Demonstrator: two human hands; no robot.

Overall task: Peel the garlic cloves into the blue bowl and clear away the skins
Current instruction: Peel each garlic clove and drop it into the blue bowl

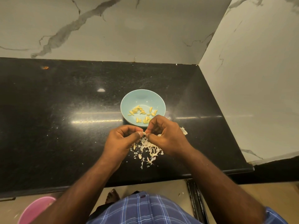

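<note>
A blue bowl (pixel 143 98) stands on the black counter (pixel 64 118) and holds several peeled yellow garlic cloves (pixel 142 113). Just in front of the bowl, my left hand (pixel 123 139) and my right hand (pixel 165 136) meet, and both pinch one small garlic clove (pixel 144 133) between thumb and fingertips. Below the hands a heap of pale garlic skins (pixel 148 151) lies on the counter. One more skin piece (pixel 184 131) shows to the right of my right hand.
Marble walls rise behind the counter and along its right side (pixel 250 86). The counter's front edge runs just below my forearms. A pink tub (pixel 34 209) sits on the floor at lower left. Small skin flecks dot the counter.
</note>
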